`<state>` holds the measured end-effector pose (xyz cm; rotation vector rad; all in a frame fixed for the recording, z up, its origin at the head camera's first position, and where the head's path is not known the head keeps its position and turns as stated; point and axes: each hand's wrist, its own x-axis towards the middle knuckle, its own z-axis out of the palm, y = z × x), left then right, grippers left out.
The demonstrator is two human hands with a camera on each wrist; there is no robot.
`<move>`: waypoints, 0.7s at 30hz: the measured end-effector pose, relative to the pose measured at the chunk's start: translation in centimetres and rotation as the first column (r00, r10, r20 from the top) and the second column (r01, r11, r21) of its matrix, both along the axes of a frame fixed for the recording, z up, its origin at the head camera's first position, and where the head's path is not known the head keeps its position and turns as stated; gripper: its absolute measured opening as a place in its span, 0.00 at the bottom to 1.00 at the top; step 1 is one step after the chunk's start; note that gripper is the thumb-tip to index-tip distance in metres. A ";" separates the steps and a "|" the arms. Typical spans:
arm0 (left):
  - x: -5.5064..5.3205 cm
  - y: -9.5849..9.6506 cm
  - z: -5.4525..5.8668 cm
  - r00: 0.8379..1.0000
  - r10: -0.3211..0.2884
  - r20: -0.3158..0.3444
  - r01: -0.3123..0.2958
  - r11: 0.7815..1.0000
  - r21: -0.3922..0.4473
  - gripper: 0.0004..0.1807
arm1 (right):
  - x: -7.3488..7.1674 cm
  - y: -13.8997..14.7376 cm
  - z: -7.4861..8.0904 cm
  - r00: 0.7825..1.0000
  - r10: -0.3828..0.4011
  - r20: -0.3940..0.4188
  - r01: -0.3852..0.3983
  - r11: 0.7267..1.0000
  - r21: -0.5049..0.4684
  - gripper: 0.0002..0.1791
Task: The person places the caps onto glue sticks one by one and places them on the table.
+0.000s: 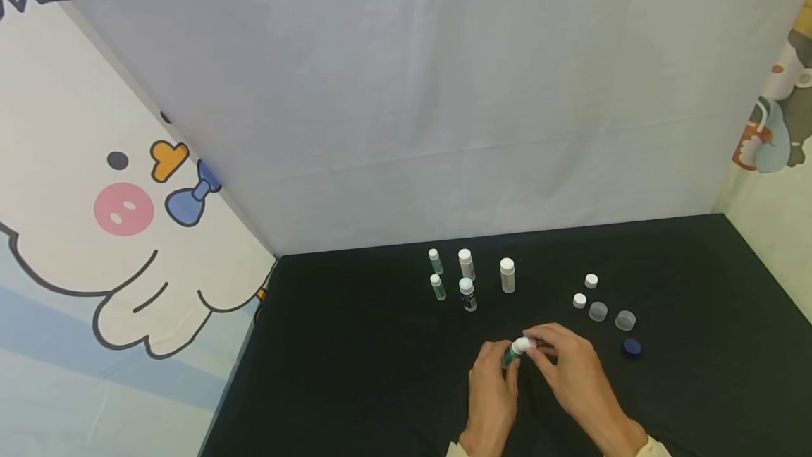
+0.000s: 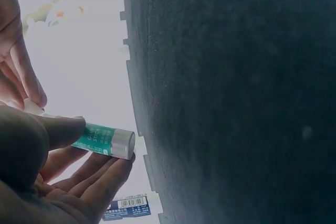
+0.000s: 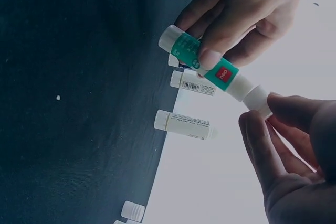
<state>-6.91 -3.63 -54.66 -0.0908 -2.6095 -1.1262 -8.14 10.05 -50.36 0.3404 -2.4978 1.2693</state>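
Observation:
A green glue stick (image 1: 509,355) with a white base is held by its body in my left hand (image 1: 493,388). The thumb lies along its label, and the fingers support it from the other side in the left wrist view. My right hand (image 1: 574,371) pinches the white cap (image 3: 258,101) at the stick's other end between thumb and fingertips. A white collar shows between green label and cap in the right wrist view. Cap and stick are in line and touch; how far the cap sits on cannot be told. Both hands hover just over the black table.
Farther back stand several upright glue sticks: two small green ones (image 1: 438,288), two white ones (image 1: 507,276) and a dark-labelled one (image 1: 468,296). To the right lie two white caps (image 1: 591,281), two clear caps (image 1: 625,321) and a dark blue cap (image 1: 631,348) on the black table (image 1: 330,372).

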 end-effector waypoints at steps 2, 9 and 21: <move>0.1 0.0 0.0 1.000 -0.003 -0.012 0.003 1.000 0.000 0.11 | 0.0 0.0 0.0 1.000 -0.001 0.002 0.001 1.000 0.009 0.17; 0.2 0.1 0.0 0.999 -0.012 -0.043 0.011 0.999 -0.035 0.12 | -0.1 0.1 -0.2 1.000 0.020 -0.007 -0.020 0.999 0.037 0.16; 0.5 -0.8 -0.4 0.995 -0.086 -0.047 0.082 0.993 -0.081 0.10 | -0.6 0.5 -0.4 0.994 0.110 0.002 -0.110 0.993 0.046 0.13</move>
